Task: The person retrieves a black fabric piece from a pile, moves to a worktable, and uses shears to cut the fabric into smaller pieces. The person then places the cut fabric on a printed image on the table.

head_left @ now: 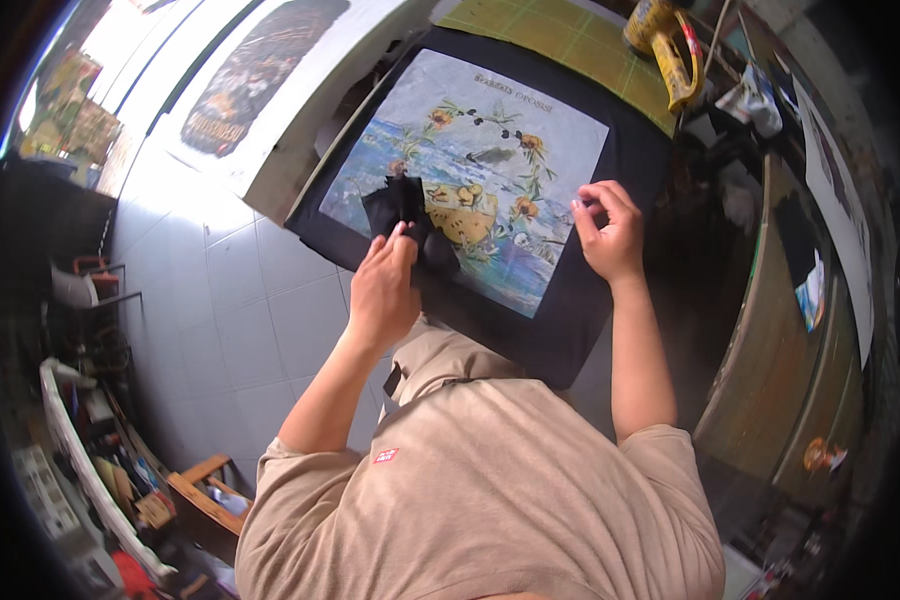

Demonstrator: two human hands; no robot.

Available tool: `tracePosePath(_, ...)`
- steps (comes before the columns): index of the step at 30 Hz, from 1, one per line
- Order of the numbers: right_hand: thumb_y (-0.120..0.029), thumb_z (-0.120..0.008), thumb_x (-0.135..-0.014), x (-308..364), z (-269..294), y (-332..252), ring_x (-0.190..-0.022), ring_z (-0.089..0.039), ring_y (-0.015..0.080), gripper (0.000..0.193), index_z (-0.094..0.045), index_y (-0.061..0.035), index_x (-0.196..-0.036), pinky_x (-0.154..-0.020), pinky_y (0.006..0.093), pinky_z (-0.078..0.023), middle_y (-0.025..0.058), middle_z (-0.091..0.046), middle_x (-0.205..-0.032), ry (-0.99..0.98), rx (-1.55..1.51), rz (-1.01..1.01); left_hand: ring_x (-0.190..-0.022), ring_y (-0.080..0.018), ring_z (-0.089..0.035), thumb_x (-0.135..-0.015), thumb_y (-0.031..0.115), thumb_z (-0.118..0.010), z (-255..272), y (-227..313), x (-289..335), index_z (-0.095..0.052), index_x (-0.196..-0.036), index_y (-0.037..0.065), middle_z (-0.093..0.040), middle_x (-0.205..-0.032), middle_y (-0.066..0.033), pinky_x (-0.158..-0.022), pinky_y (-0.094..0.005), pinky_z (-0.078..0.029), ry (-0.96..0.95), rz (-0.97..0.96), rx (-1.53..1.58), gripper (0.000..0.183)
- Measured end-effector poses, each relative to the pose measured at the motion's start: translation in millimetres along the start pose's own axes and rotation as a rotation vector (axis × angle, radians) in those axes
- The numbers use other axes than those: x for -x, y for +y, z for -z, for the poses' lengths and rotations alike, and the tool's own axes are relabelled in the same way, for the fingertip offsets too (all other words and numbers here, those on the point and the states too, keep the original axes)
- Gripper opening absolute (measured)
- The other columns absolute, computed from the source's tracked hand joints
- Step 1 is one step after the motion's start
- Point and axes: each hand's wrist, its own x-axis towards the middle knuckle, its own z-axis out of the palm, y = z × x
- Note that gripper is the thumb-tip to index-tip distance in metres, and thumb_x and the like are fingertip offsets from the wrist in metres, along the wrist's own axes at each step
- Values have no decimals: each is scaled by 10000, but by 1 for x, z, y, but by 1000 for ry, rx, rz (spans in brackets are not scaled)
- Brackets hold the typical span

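Note:
Black fabric [490, 322], apparently a garment, lies spread in front of me, bearing a rectangular picture [560, 120] of blue waves, a flower wreath and a yellow fruit-like shape. My left hand [385, 275] grips a bunched black cloth [395, 205] over the picture's lower left part, covering some of it. Beside the picture's right edge, my right hand [612, 232] is raised with its fingers curled in and the thumb close to the index finger. Whether anything small is between those fingertips cannot be made out.
A yellow heat gun [660, 50] rests beyond the fabric at the far right, by a yellow-green gridded surface [560, 40]. A wooden bench [770, 350] runs along the right. At left are a white panel with a dark print [260, 80], a chair [75, 288] and a wooden stool [210, 490].

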Motion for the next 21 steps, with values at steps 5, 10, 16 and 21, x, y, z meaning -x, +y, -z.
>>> tracePosePath(5,-36,-629,-728,-5,-7,-1,-593,-571,166,86,-598,-12,-805,-563,263,-450,75,-593,-766,67,103,-85,-806,-360,-554,-588,-78,-490,43,-16,-15,-436,-926,25,-556,-815,-177,-666,-442,-438,-404,-46,287,357)
tracePosePath(10,-24,-621,-738,-9,-12,-3,-622,-559,168,60,-587,-6,-784,-587,256,-443,73,-590,-755,101,177,-105,-743,-350,-563,-648,17,-569,35,-24,-40,-451,-1085,49,-560,-794,-166,-650,-442,-450,-370,-341,369,454)
tracePosePath(16,-24,-617,-744,-5,-12,-3,-617,-549,163,54,-581,-11,-781,-586,252,-438,65,-586,-737,136,243,-126,-800,-361,-591,-688,65,-573,70,-95,-110,-620,-957,88,-624,-838,-168,-719,-413,-481,-345,-68,-62,274)
tracePosePath(21,-32,-617,-738,-6,-12,-3,-608,-555,178,44,-582,-19,-762,-574,262,-439,71,-592,-738,152,235,-145,-703,-314,-615,-755,131,-575,91,-134,-145,-625,-880,82,-623,-767,-160,-635,-373,-477,312,175,-53,143)
